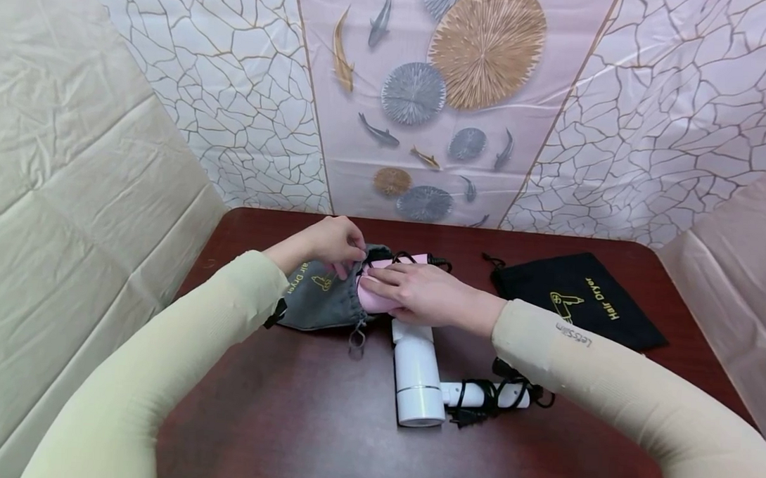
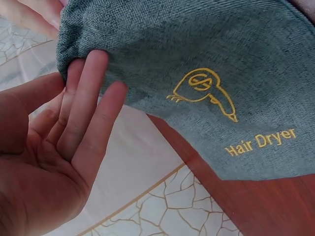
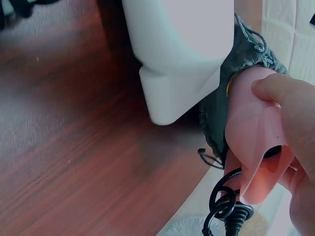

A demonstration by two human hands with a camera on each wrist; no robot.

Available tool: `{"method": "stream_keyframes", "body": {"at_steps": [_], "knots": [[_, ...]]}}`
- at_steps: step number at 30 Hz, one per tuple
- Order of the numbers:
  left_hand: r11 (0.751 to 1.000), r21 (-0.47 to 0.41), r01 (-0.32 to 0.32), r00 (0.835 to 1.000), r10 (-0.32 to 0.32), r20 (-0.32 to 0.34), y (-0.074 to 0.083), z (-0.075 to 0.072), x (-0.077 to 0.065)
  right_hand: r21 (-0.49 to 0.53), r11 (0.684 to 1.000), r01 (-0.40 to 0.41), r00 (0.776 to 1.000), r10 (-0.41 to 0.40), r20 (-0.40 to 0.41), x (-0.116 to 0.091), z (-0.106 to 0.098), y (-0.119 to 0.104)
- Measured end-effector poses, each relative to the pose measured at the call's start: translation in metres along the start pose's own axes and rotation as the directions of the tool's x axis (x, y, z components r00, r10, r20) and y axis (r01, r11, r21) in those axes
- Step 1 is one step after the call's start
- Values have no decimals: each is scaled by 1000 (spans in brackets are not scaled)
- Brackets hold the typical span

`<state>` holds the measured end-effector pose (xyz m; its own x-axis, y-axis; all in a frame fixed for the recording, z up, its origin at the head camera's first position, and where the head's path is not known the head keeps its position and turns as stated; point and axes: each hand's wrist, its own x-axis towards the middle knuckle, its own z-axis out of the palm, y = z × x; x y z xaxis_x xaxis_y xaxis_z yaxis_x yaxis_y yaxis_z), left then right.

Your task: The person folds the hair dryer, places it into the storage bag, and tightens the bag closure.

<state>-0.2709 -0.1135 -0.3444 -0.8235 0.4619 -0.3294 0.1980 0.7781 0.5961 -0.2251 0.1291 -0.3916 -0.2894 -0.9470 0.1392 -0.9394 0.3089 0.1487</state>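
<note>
Toward the far side of the bench point(image 1: 288, 418), left of its middle, a person works with both hands at a grey bag point(image 1: 320, 315). The left hand point(image 1: 338, 243) pinches the rim of the bag at its mouth, thumb and fingertips on the cloth; from the left wrist view, its other fingers stretch along the fabric. The right hand point(image 1: 428, 290) grips a pink dryer point(image 1: 371, 300), with the thumb on one side of the body and fingers on the other. The pink dryer sits at the mouth of the bag, partly past the rim; how deep it reaches is hidden. A black cord point(image 3: 224, 199) loops beside its handle.

The grey bag lies on its side, mouth toward the right hand, and shows a yellow drawing of a dryer with the words "Hair Dryer". A grey drawstring point(image 1: 357, 336) hangs from the near side of its mouth onto the bench.

Just nearer to the person than the right hand lies a white dryer point(image 1: 416, 374), its barrel pointing toward the person and its handle out to the right. A black wire point(image 1: 491, 397) is wound round that handle. Farther right, well apart from the grey bag, a black bag point(image 1: 584, 274) lies flat with the same kind of yellow print, its drawstring at the upper left corner. Pale sleeves cover both forearms, the right one with small dark lettering. Behind the bench hangs a patterned cloth point(image 1: 377, 49) with fish and round shapes.
</note>
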Motion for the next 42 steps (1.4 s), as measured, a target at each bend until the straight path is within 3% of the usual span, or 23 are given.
{"method": "stream_keyframes", "body": {"at_steps": [7, 15, 21, 36, 42], "knots": [[997, -70, 26, 999, -28, -34, -2, 1, 4, 9, 1000, -18, 998, 18, 67, 2, 4, 13], [993, -113, 41, 997, -47, -55, -8, 4, 13, 93, 993, -65, 991, 54, 119, 2, 13, 23], [992, -120, 46, 996, -55, -68, -14, 7, 19, 181, 980, -86, 990, 65, 122, 1, 25, 28], [990, -123, 68, 992, -81, -102, -21, 13, 29, 290, 951, -106, 992, 81, 98, 6, 42, 43], [990, -122, 77, 992, -89, -91, -22, 13, 33, 303, 942, -146, 987, 119, 107, -3, 44, 43]]}}
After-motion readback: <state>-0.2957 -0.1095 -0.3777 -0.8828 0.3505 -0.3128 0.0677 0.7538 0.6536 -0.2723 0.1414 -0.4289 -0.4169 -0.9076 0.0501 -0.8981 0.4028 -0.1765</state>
